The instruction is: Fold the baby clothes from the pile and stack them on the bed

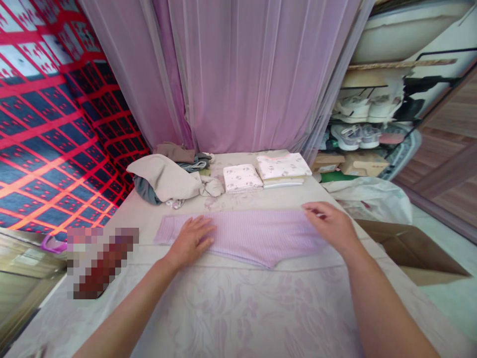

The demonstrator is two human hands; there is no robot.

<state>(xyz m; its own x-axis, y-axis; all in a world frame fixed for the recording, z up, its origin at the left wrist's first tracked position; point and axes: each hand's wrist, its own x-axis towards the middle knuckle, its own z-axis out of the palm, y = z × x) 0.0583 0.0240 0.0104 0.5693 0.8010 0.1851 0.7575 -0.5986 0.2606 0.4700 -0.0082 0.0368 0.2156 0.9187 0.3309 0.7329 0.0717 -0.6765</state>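
Note:
A pair of lilac striped pants (253, 233) lies sideways across the bed, folded lengthwise, its crotch point toward me. My left hand (192, 238) rests on the leg part with its fingers spread flat. At the wider right end, my right hand (331, 226) has thumb and fingers closed on the upper corner of the pants. Part of that end is hidden under the right hand.
Behind the pants are a loose heap of clothes (167, 179), a folded patterned cloth (242, 178) and a folded stack (283, 166). A purple curtain (253, 74) hangs at the back. Right of the bed stand an open cardboard box (410, 248) and a shoe rack (365, 119).

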